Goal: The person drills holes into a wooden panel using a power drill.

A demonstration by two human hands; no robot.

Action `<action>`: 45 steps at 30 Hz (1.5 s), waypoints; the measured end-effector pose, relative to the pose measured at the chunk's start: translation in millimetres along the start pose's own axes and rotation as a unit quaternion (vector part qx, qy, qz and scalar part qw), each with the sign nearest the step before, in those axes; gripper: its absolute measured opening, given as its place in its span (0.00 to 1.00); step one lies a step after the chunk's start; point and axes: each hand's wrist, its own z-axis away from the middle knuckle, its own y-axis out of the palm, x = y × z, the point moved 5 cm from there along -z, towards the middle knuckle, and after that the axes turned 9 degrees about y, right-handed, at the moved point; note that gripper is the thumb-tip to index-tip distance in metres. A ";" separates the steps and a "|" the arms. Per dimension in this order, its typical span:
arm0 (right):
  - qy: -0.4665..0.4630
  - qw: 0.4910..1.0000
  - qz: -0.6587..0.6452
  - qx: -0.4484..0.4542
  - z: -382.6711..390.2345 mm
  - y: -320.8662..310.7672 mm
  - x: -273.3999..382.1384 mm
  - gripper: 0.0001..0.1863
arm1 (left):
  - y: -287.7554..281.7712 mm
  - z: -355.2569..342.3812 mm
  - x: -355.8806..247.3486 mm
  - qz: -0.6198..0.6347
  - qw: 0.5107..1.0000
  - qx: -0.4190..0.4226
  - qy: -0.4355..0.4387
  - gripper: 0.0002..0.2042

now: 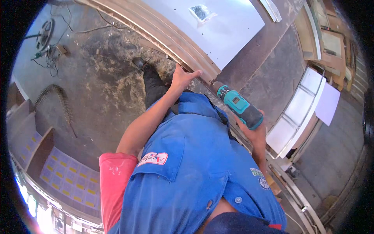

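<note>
Pkt (pixel 201 14) on panel (pixel 222 39), drill (pixel 238 104) nr panel's corner (cable (pixel 91 30) on flr (pixel 97 91), L).

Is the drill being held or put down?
Held: the right grip is around the back end of the drill, which points toward the wood.

Two hands (pixel 182 79) (pixel 255 134) are counted; one teal drill (pixel 238 103), one clear packet (pixel 201 13), one lilac sheet (pixel 328 103) and one dark shoe (pixel 140 63) are seen as well.
</note>
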 end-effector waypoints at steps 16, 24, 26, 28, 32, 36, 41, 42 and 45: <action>0.100 0.980 -0.162 0.062 6.5 46.4 1.4 0.17 | -50.3 12.2 -22.6 -0.295 0.947 0.121 0.045 0.23; 0.069 0.970 -0.225 0.060 -5.1 43.9 22.5 0.19 | -62.7 -57.9 -149.3 -0.303 0.900 -0.021 0.314 0.14; 0.058 0.967 -0.243 0.050 -8.1 49.6 29.4 0.19 | -66.1 -101.8 -153.2 -0.302 0.890 -0.028 0.341 0.15; 0.083 0.968 -0.235 0.014 -6.5 53.7 31.3 0.19 | -61.2 -142.8 -158.6 -0.296 0.881 -0.030 0.368 0.16; 0.135 0.962 -0.236 -0.008 0.0 66.5 39.5 0.18 | -49.9 -186.6 -176.5 -0.410 0.835 -0.064 0.361 0.16; 0.196 0.953 -0.226 -0.052 3.2 82.8 63.7 0.18 | -53.9 -226.4 -184.9 -0.467 0.817 0.017 0.337 0.13; 0.277 0.916 -0.281 -0.069 2.6 120.9 119.1 0.16 | -118.2 -254.0 -224.1 -0.406 0.848 0.080 0.331 0.10; 0.293 0.903 -0.299 -0.093 4.1 137.2 127.5 0.15 | -133.9 -259.5 -240.3 -0.404 0.842 0.079 0.348 0.09; 0.359 0.813 -0.436 -0.143 2.3 197.9 174.3 0.15 | -224.8 -304.0 -272.4 -0.400 0.834 0.080 0.371 0.08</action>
